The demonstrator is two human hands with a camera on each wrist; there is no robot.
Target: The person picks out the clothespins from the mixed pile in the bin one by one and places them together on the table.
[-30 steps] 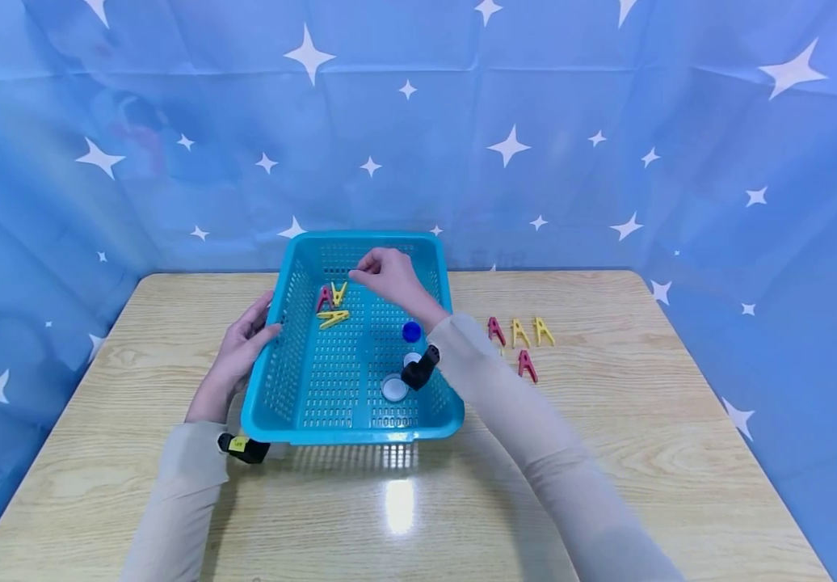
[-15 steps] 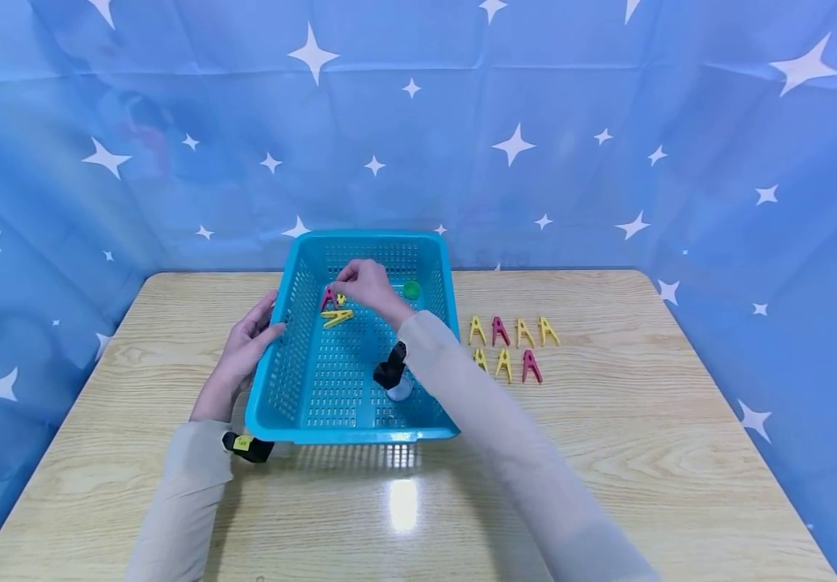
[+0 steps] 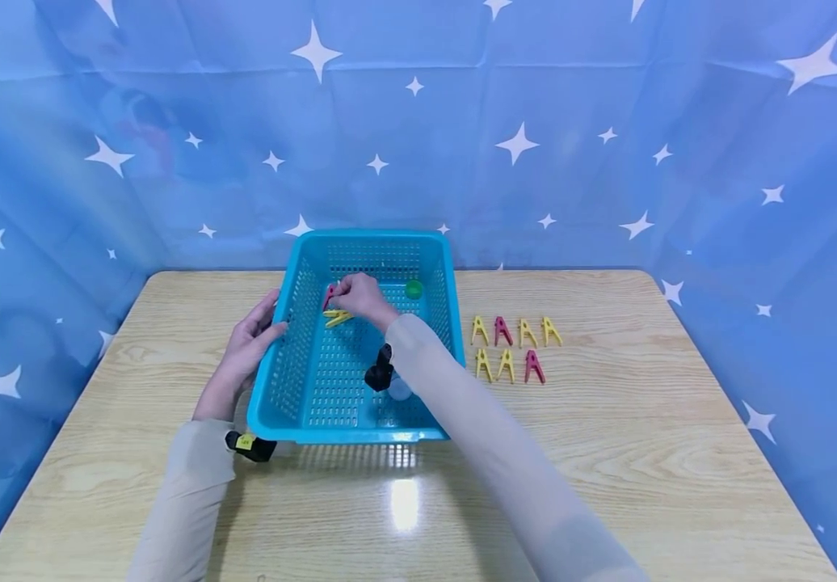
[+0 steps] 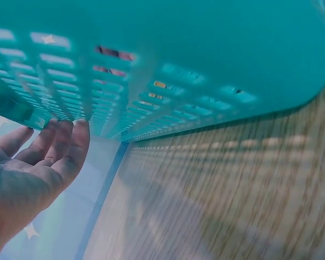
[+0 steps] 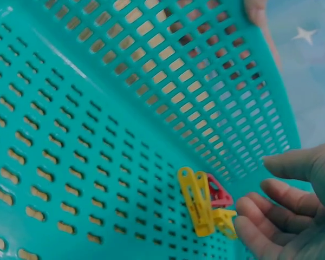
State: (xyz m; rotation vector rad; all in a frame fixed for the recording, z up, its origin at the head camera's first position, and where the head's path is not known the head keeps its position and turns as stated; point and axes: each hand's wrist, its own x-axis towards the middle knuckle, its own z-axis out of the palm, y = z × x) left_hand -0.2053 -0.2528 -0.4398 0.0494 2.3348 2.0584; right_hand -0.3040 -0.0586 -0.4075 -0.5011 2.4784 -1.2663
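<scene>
Clothespins are being gathered in the basket, centre frame. The right hand, fingers loosely released, hovers beside them; the flat, unclenched left hand steadies the wall. A pinch seems needed next.

**Basket mid-table, pegs inside and to its right**

Perforated basket on wooden table, centred, slightly toward the backdrop. Left hand against basket's left outer wall. Right hand inside, at far left part of the floor, beside a small heap of clothes pegs. Bottle cap in far right corner of basket. Another cap near front, partly hidden behind right forearm. Two rows of pegs on table just right of basket.
</scene>
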